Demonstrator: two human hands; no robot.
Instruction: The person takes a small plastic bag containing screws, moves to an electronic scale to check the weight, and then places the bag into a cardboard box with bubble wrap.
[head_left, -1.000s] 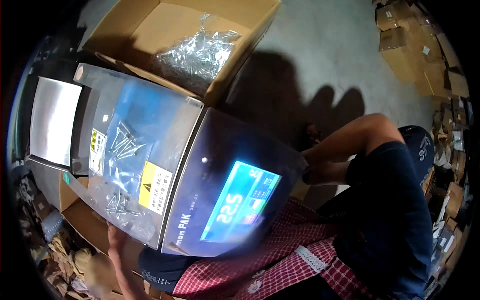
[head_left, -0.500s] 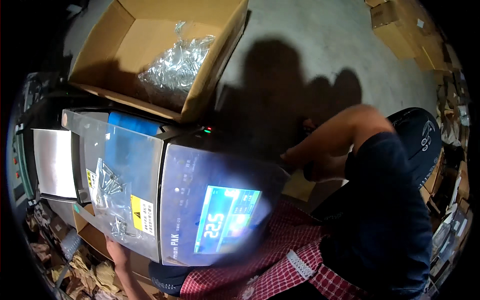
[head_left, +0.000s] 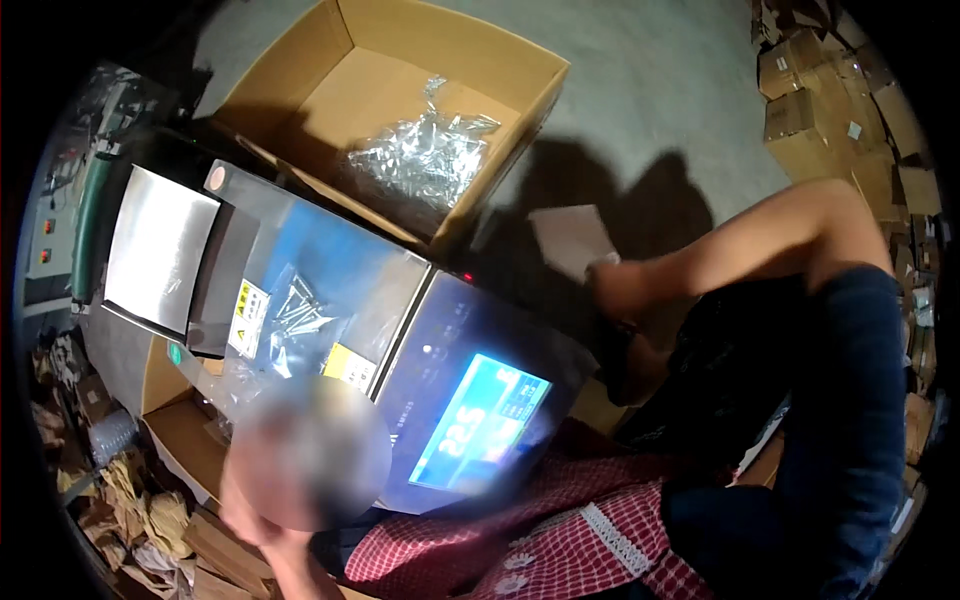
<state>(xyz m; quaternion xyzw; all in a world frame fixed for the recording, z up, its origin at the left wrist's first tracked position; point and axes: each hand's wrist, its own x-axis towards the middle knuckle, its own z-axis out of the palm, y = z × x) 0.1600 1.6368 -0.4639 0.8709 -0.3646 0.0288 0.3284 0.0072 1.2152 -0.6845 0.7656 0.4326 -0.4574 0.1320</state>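
My left hand (head_left: pixel 250 500) is at the near left corner of the packing machine (head_left: pixel 420 350); a round blurred patch hides its fingers and whatever may be in them. My right hand (head_left: pixel 625 290), beyond the machine's right end, grips a pale, flat, card-like piece (head_left: pixel 572 238) by its near edge. Under the machine's clear cover (head_left: pixel 300 240) lies a transparent bag of screws (head_left: pixel 300 310). A lit blue display (head_left: pixel 480 420) glows on the machine's panel.
Behind the machine, an open cardboard box (head_left: pixel 330 80) holds a heap of clear bags (head_left: pixel 425 160). Another carton (head_left: pixel 180 430) stands below the machine's left side. Stacked cartons (head_left: pixel 800 120) line the right, and crumpled brown paper (head_left: pixel 150 510) lies at lower left.
The pale card-like piece has come into sight in my right hand, which shows more clearly. My left hand has risen beside the machine. The whole view has shifted and turned.
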